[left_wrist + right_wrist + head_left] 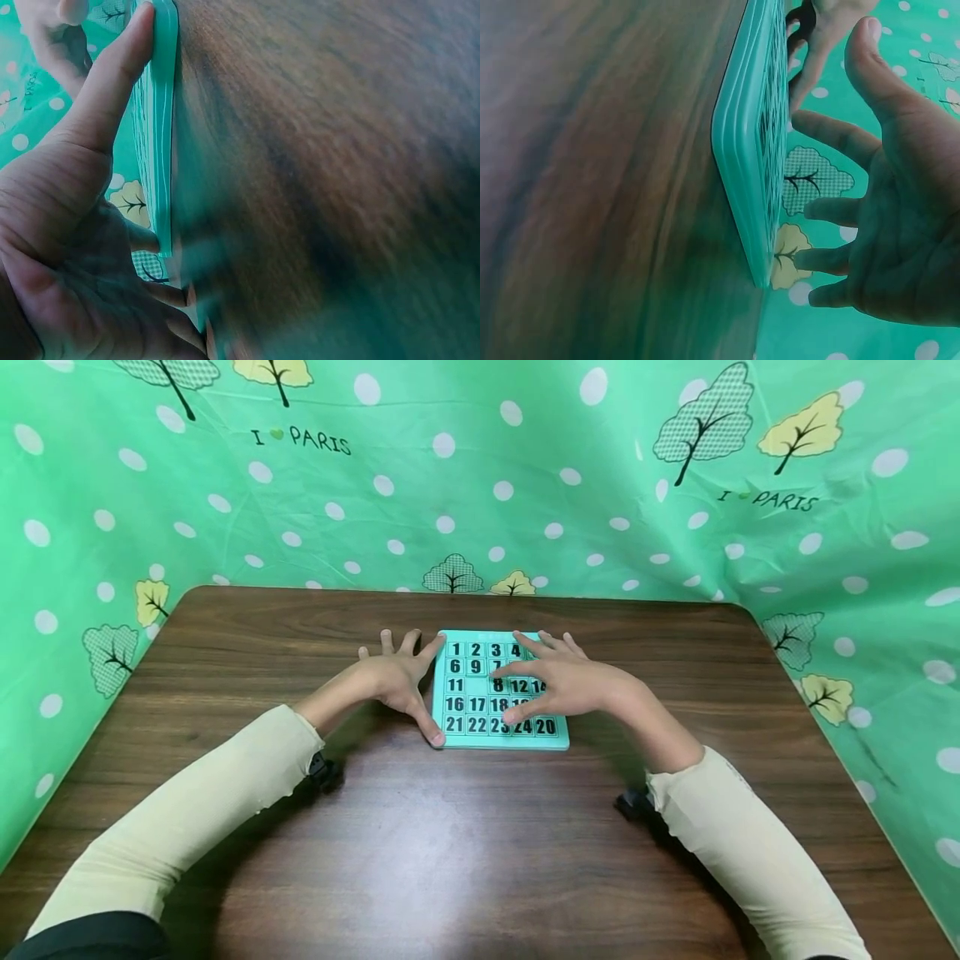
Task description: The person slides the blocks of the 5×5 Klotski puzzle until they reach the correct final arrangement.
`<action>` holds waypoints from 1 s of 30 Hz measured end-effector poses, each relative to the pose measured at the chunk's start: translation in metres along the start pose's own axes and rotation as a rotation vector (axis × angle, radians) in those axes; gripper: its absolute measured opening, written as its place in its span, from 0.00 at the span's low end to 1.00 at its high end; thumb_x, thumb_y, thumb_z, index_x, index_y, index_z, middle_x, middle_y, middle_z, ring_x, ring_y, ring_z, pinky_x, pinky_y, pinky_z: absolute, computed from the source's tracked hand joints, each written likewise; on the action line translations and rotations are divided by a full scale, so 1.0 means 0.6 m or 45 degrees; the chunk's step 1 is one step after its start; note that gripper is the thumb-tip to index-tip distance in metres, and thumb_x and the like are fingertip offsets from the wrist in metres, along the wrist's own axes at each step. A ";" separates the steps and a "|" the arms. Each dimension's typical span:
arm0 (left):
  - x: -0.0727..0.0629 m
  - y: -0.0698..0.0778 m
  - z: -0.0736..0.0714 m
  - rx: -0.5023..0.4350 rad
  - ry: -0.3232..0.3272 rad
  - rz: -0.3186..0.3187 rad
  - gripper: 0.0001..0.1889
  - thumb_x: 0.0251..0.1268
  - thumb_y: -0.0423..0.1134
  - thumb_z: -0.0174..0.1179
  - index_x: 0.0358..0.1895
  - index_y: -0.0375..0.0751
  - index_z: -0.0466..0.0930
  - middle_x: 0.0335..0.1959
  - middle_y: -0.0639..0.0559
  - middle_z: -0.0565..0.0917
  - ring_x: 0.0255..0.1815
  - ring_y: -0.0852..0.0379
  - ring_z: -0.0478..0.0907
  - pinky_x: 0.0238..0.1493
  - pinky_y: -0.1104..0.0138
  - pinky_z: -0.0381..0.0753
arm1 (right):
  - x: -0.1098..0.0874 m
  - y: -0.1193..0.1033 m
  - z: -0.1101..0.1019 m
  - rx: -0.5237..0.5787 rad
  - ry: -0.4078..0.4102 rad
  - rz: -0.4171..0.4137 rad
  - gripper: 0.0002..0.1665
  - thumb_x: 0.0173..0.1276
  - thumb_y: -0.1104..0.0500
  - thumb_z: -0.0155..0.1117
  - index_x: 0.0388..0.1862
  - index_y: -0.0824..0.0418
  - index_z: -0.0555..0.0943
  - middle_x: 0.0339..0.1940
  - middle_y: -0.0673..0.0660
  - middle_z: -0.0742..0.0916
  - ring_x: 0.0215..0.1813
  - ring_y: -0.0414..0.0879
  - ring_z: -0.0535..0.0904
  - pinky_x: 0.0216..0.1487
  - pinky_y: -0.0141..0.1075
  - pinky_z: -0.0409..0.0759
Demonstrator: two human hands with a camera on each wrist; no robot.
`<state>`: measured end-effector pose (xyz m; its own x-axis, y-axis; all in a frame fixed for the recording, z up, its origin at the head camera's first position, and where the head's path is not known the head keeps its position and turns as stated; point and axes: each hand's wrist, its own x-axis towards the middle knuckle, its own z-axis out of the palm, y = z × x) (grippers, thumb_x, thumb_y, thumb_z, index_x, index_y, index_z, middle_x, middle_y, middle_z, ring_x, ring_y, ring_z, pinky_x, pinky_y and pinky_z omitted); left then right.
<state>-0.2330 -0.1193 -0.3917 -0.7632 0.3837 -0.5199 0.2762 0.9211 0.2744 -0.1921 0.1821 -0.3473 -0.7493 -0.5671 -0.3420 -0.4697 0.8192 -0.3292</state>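
Observation:
A turquoise sliding number puzzle (465, 741) lies flat on the table, its square tiles printed in black. Beside the 11 tile there is a blank slot. Along the puzzle's left side my left hand (390, 679) is spread, thumb at the near left corner and index finger at the far left corner. In the left wrist view its thumb (124, 67) rests on the puzzle's edge. My right hand (573, 683) reaches over the right half with fingers spread, covering some tiles; its index fingertip is near the 7 and 8 tiles. The right wrist view shows its palm (907, 225) facing the puzzle.
The dark wood-grain table (420, 843) extends around the puzzle on all sides. A green dotted cloth (465, 468) with tree prints hangs behind and beside it. Both forearms wear pale sleeves (217, 785), with a dark wrist device (324, 772) under the left one.

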 end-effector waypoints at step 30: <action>-0.037 0.021 -0.025 -0.016 -0.095 -0.006 0.94 0.37 0.77 0.88 0.93 0.63 0.15 0.93 0.36 0.17 0.90 0.20 0.13 0.82 0.16 0.26 | -0.013 0.007 0.007 0.019 0.028 0.034 0.48 0.74 0.26 0.74 0.88 0.39 0.75 0.98 0.66 0.45 0.96 0.78 0.36 0.89 0.80 0.33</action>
<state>-0.2213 -0.1175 -0.3645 -0.7188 0.3834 -0.5800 0.2648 0.9223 0.2816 -0.1862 0.1898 -0.3497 -0.7716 -0.5429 -0.3315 -0.4426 0.8325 -0.3332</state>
